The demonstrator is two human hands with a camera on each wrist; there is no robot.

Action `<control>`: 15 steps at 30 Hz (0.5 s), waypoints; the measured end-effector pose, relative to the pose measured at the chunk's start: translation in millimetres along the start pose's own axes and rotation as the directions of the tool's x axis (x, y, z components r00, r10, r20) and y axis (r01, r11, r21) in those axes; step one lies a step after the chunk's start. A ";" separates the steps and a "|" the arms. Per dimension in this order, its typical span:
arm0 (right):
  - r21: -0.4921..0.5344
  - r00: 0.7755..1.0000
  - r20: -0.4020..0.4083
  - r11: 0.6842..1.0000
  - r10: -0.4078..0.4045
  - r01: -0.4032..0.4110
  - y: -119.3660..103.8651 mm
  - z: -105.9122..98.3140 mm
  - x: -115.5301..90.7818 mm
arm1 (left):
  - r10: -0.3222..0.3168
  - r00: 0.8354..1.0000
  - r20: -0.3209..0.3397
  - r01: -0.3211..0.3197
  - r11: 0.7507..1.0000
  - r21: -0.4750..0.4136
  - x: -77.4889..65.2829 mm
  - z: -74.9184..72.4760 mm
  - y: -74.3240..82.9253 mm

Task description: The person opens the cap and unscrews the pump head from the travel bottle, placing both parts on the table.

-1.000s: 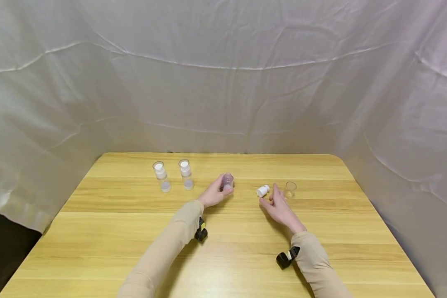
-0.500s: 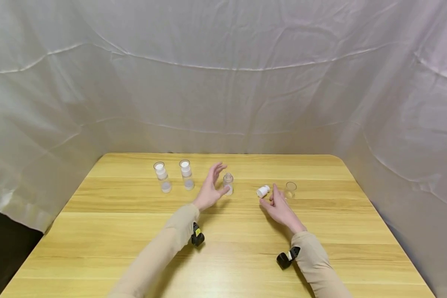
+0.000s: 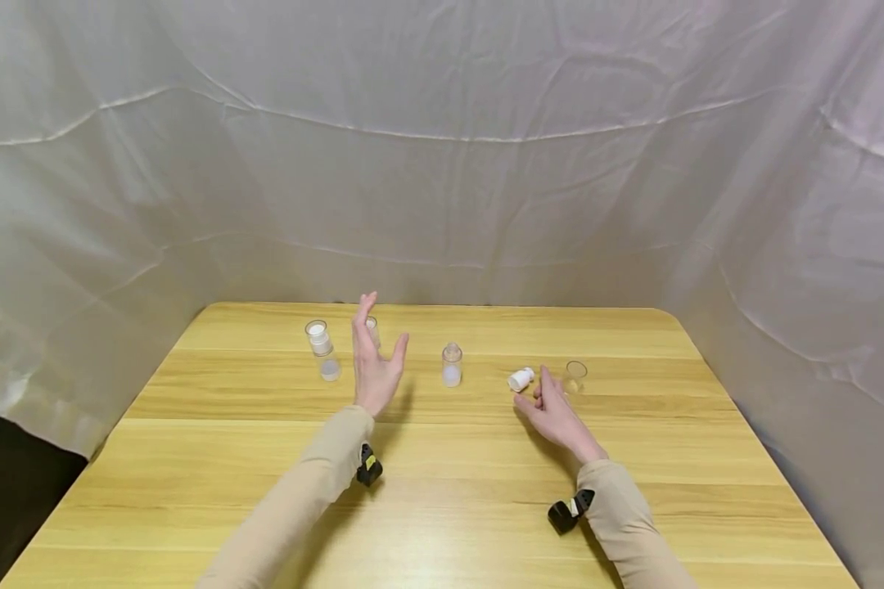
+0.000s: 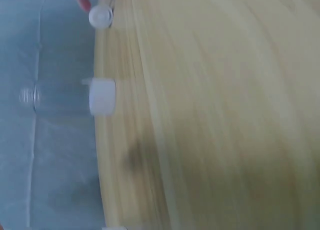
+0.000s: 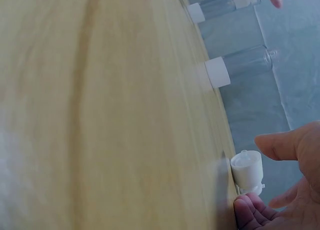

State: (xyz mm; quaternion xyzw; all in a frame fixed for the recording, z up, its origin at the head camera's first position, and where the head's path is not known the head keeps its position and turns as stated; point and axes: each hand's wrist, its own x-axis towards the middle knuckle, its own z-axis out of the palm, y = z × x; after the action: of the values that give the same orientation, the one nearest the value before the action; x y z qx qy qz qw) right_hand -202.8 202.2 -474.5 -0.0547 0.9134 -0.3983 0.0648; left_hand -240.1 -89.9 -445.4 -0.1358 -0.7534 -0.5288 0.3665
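- the right hand (image 3: 560, 417) grips nothing: thumb and forefinger are spread on either side of a small white pump head (image 3: 520, 379), which lies on its side on the table.
- the right wrist view looks into that gap: the thumb is apart from the pump head, and the other fingers, folded inward, sit right by its far end; whether they touch it i cannot tell.
- the head view alone makes out the clear cap (image 3: 576, 376), just beyond the right fingers; contact there is unclear too.
- the left hand (image 3: 377, 372) is held up above the table, holding nothing, thumb spread wide from the fingers; the right wrist view catches only its fingertips at the top edge.
- between the hands, apart from both, stands the middle bottle (image 3: 452, 368), upright; the wrist views, turned sideways, show its white base and clear body, a detail the head view blurs into one pale shape.
- the second bottle (image 3: 372, 327) is mostly hidden behind the left hand in the head view, while the right wrist view shows its base, clear wall and white top.
- the far-left bottle (image 3: 322, 352) stands upright, its white top plain from the head.
- around it all: the wooden table (image 3: 457, 491) and a pale curtain (image 3: 442, 188) behind.
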 end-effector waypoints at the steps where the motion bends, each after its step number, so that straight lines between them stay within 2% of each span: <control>1: 0.000 1.000 0.000 1.000 0.000 0.000 0.1 0.2 0.0 | -0.003 1.000 -0.012 0.004 1.000 0.016 0.5 -2.3 -2.9; 4: -0.006 1.000 -0.002 1.000 -0.004 0.004 -0.3 0.3 -0.4 | -0.041 0.999 -0.032 0.042 0.998 0.048 0.8 -7.6 -10.3; 8: -0.008 1.000 -0.005 1.000 -0.011 0.011 -2.2 -0.3 -2.0 | -0.155 0.988 -0.013 0.156 0.986 0.063 -0.8 -11.9 -16.5; 11: -0.007 1.000 -0.007 1.000 -0.013 0.013 -2.5 -0.1 -2.4 | -0.253 0.967 0.024 0.251 0.966 0.060 -2.3 -14.0 -17.9; 15: -0.007 1.000 -0.006 1.000 -0.013 0.013 -2.2 0.2 -2.1 | -0.375 0.924 0.075 0.372 0.927 0.047 -3.0 -16.5 -18.2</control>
State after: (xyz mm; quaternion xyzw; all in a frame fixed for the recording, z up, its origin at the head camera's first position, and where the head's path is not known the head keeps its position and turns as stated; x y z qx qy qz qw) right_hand -200.6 200.9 -472.8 -0.0596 0.9146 -0.3955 0.0590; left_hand -242.0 -111.5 -457.4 -0.0057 -0.7882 -0.5708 0.2299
